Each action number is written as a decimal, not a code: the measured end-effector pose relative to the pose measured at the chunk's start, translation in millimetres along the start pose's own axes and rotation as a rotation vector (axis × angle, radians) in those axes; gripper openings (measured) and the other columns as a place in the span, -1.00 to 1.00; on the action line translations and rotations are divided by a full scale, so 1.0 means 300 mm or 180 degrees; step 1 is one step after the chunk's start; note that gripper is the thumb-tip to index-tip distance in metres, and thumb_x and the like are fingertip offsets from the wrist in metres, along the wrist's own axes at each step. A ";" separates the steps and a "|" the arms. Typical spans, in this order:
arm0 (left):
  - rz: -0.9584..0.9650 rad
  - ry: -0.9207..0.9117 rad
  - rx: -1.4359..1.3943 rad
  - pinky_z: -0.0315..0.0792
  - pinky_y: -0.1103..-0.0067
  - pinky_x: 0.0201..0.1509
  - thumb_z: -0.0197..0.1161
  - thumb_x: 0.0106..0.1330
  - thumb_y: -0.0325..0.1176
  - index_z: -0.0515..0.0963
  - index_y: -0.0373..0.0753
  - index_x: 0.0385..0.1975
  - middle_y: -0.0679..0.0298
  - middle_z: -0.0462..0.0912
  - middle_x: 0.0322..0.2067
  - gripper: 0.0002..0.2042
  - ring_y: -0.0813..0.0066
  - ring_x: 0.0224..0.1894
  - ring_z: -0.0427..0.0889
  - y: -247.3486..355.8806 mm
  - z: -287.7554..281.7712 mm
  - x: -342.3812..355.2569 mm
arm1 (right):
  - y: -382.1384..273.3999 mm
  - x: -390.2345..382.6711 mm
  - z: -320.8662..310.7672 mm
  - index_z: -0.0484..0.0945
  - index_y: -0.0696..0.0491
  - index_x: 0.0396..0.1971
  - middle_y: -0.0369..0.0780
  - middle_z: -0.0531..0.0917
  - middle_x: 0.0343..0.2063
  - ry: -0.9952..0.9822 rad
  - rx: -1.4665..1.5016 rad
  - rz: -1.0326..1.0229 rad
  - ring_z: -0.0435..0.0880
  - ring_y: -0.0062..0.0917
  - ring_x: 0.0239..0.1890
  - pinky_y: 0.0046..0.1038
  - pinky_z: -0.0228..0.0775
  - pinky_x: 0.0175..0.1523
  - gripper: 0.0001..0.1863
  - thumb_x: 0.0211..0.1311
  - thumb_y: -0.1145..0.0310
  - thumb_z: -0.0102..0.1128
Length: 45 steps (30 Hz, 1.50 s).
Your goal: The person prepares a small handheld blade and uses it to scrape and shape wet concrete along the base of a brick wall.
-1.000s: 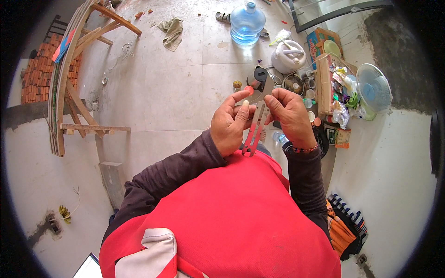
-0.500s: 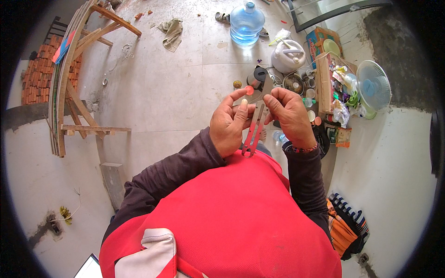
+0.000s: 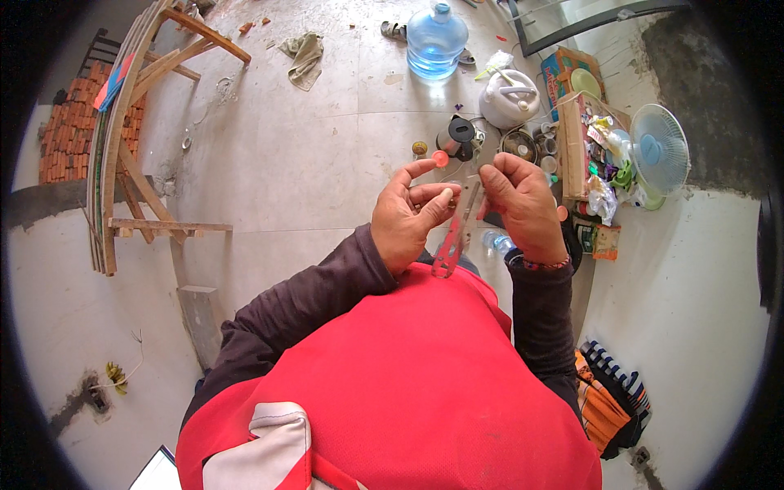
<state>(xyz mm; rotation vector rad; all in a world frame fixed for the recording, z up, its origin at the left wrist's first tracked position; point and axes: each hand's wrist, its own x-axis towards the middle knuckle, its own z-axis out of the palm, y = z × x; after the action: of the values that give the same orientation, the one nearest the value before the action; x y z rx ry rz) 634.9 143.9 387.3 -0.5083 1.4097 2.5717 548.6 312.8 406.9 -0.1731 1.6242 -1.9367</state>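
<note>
While hands (image 3: 525,200) hold metal tool (image 3: 456,233), box (image 3: 572,155) holds clutter (image 3: 605,140).

Smooth, shiny metal slotted tool (image 3: 449,247); glossy translucent plastic jug (image 3: 437,47); rough, matt wooden trestle (image 3: 167,224)

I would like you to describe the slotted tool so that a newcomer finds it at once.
Find the big red shirt at the lower middle. At its upper edge, between the left hand and the right hand, the slotted tool slants upward. It is long, narrow and silvery, unlike the round orange disc seen above the left hand.
</note>
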 end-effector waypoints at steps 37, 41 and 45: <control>-0.0790 -0.0352 -0.1153 0.55 0.54 -0.10 0.21 0.33 -0.40 0.26 -0.24 0.12 0.24 0.60 -0.18 -0.60 0.51 -0.16 0.61 -0.044 -0.032 0.036 | -0.036 0.014 0.024 0.50 0.17 -0.38 -0.36 0.54 -0.54 -0.0201 0.0042 0.0037 0.51 -0.75 -0.57 -0.66 0.43 -0.47 -0.77 0.34 0.29 0.15; -0.0945 -0.0461 -0.1359 0.56 0.54 -0.12 0.21 0.33 -0.37 0.28 -0.21 0.13 0.24 0.57 -0.16 -0.59 0.50 -0.19 0.60 -0.028 -0.017 0.033 | -0.038 0.022 0.030 0.50 0.18 -0.38 -0.36 0.54 -0.54 -0.0169 -0.0076 -0.0005 0.52 -0.75 -0.57 -0.66 0.43 -0.48 -0.76 0.35 0.29 0.14; -0.1033 -0.0630 -0.1654 0.55 0.51 -0.11 0.13 0.38 -0.32 0.31 -0.18 0.09 0.22 0.56 -0.14 -0.67 0.47 -0.18 0.59 -0.027 -0.003 0.038 | -0.033 0.026 0.026 0.51 0.17 -0.39 -0.37 0.54 -0.54 -0.0187 -0.0143 -0.0011 0.51 -0.75 -0.58 -0.66 0.44 -0.49 -0.77 0.35 0.29 0.14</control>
<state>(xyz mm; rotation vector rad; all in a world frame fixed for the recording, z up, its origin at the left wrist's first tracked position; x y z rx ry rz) 627.1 147.3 376.2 -0.4819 0.5335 2.6049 542.2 302.8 415.8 -0.2487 1.6307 -1.8812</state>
